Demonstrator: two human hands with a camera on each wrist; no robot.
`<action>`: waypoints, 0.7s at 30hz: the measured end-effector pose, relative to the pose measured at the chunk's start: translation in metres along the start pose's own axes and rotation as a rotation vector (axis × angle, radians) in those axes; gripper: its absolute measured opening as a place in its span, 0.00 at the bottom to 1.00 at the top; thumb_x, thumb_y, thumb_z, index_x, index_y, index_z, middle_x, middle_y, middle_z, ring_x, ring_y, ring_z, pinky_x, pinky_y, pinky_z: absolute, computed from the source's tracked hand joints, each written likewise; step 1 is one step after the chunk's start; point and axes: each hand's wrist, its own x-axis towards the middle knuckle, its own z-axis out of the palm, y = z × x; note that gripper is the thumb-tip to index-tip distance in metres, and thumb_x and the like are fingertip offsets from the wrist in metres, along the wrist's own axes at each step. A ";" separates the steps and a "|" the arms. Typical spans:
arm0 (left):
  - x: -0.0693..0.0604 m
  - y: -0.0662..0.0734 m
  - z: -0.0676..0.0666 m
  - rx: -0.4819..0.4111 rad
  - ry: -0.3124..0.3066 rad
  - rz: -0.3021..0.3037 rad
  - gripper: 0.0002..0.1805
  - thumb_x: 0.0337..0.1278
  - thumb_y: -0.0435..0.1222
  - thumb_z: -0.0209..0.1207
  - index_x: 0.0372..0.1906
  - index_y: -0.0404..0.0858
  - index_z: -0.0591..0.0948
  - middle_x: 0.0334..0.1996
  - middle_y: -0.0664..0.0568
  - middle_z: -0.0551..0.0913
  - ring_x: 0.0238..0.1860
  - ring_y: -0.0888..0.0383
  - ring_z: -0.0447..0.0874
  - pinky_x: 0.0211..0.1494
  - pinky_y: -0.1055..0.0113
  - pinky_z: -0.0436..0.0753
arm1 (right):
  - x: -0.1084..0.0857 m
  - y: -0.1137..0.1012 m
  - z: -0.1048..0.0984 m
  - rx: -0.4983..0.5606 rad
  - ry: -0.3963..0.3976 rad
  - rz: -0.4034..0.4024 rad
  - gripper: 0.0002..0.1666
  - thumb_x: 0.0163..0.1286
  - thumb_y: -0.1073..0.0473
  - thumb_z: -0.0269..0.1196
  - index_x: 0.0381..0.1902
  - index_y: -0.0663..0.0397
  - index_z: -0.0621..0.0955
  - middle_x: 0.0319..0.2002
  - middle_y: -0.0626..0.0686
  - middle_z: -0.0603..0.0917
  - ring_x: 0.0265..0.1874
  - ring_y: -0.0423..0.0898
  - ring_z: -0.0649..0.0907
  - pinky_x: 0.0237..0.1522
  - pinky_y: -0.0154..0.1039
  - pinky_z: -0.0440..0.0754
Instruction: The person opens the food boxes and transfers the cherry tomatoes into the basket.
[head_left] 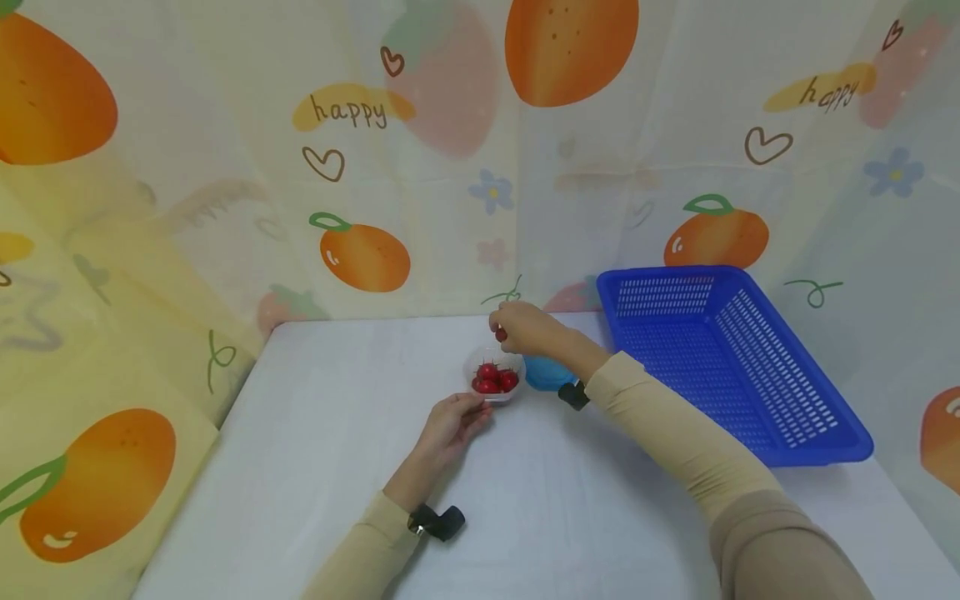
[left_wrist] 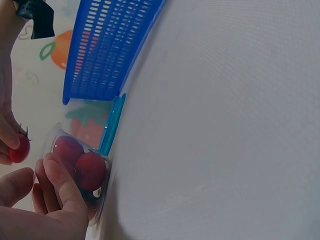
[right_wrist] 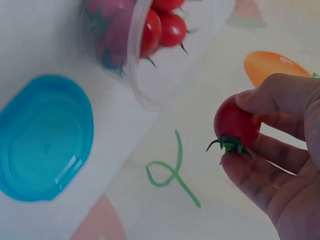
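A clear plastic container holding several red cherry tomatoes stands toward the back of the table. At its near side, my left hand holds the rim, with thumb and fingers close to the wall; the left wrist view shows the fingers against the clear side. Above and behind the container, my right hand pinches one cherry tomato between thumb and fingertips. Its green stem end faces away from the palm. A blue lid lies beside the container, partly hidden by the right arm in the head view.
On the right of the table sits a large blue plastic basket with perforated sides. A fruit-printed cloth hangs behind the white table and at its left. Black wrist cameras are strapped to both arms.
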 end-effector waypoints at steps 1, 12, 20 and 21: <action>0.000 0.000 0.000 0.003 -0.002 0.000 0.16 0.68 0.37 0.55 0.54 0.32 0.74 0.41 0.49 0.83 0.44 0.58 0.84 0.51 0.71 0.85 | -0.001 0.001 -0.003 0.004 0.010 0.000 0.16 0.63 0.61 0.67 0.49 0.56 0.81 0.42 0.54 0.81 0.43 0.48 0.79 0.49 0.38 0.83; 0.002 -0.001 -0.001 0.002 -0.008 0.007 0.16 0.67 0.37 0.56 0.54 0.32 0.73 0.41 0.49 0.83 0.43 0.59 0.85 0.50 0.72 0.85 | -0.012 0.025 -0.031 0.052 0.102 0.005 0.18 0.63 0.63 0.65 0.51 0.59 0.81 0.45 0.58 0.82 0.46 0.52 0.81 0.51 0.44 0.84; 0.001 0.001 0.001 0.018 0.000 -0.004 0.16 0.67 0.38 0.57 0.53 0.33 0.74 0.42 0.49 0.83 0.44 0.58 0.85 0.49 0.72 0.85 | -0.019 0.057 -0.052 0.139 0.135 0.054 0.21 0.63 0.65 0.63 0.54 0.64 0.79 0.49 0.62 0.82 0.49 0.57 0.81 0.54 0.50 0.82; 0.001 0.002 0.001 0.021 0.002 -0.007 0.16 0.67 0.38 0.57 0.53 0.34 0.74 0.42 0.49 0.83 0.44 0.58 0.85 0.50 0.72 0.85 | -0.021 0.063 -0.053 0.158 0.137 0.076 0.21 0.63 0.65 0.62 0.54 0.64 0.79 0.50 0.63 0.82 0.50 0.57 0.80 0.55 0.50 0.82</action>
